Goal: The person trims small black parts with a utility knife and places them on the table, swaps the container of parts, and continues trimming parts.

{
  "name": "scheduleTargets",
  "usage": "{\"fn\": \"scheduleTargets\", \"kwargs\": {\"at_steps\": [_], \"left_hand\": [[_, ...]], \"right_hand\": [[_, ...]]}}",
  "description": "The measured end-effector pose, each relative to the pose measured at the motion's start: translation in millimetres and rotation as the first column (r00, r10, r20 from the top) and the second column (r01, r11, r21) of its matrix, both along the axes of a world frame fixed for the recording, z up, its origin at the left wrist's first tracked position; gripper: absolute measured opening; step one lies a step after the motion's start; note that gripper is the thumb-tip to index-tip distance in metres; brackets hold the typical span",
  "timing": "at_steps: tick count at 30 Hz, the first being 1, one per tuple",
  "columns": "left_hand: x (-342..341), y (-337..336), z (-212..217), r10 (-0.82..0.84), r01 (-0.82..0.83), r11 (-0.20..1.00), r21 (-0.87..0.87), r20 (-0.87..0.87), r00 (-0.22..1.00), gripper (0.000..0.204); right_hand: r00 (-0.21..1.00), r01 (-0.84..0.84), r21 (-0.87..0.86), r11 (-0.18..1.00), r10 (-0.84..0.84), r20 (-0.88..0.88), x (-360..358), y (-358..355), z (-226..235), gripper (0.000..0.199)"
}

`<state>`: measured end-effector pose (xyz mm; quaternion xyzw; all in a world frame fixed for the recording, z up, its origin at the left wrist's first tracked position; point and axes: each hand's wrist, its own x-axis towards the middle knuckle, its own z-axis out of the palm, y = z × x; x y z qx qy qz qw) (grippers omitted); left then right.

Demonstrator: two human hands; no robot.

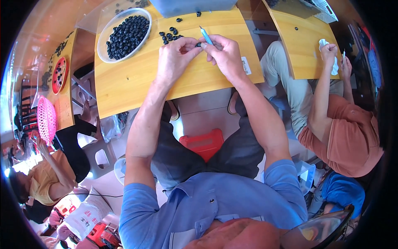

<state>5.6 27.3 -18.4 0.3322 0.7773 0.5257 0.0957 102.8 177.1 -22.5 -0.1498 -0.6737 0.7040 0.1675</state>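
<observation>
Over the yellow wooden table [132, 91], my two hands meet near its far middle. Thumb and fingers of my left hand [175, 56] pinch a small dark bead [198, 45], whose details are too small to make out. My right hand [224, 54] is closed round a light-blue pen-like tool [206, 36], its thin dark tip slanting up and away; the right thumb is against the bead. Just beyond my left hand lies a loose group of dark beads [169, 35]. A clear round bowl [100, 46] full of such beads stands to the left.
A translucent bin [192, 6] stands at the table's far edge, and a white label [246, 65] lies at the right. A co-worker [348, 137] works at the right table. To the left are a red tray [59, 74], a pink basket [46, 120] and another person [54, 174].
</observation>
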Motion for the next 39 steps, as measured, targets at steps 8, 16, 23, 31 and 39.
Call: {"fn": "scheduleTargets", "kwargs": {"at_steps": [8, 16, 23, 31, 39], "left_hand": [[-6, -3, -2, -0.024, -0.044, 0.976, 0.213, 0.307, 0.951, 0.025], [-6, -3, -4, 0.004, -0.039, 0.979, 0.199, 0.171, 0.985, 0.021], [-2, -5, 4, 0.078, -0.082, 0.984, 0.159, 0.035, 0.996, 0.02], [2, -7, 15, 0.114, -0.106, 0.992, 0.068, -0.113, 0.987, 0.021], [-3, -16, 9, 0.169, -0.153, 0.943, 0.295, -0.032, 0.985, 0.019]], "right_hand": [[0.923, 0.369, 0.83, 0.419, -0.058, -0.381, 10, 7, -2, 0.021], [0.904, 0.412, 0.883, 0.223, 0.024, -0.428, 8, 8, -5, 0.023], [0.927, 0.369, 0.918, 0.146, 0.015, -0.375, 11, 4, 1, 0.027], [0.915, 0.398, 0.912, 0.1, 0.03, -0.402, 7, 7, -4, 0.033], [0.962, 0.237, 0.967, 0.095, -0.159, -0.22, -8, 21, -16, 0.03]]}}
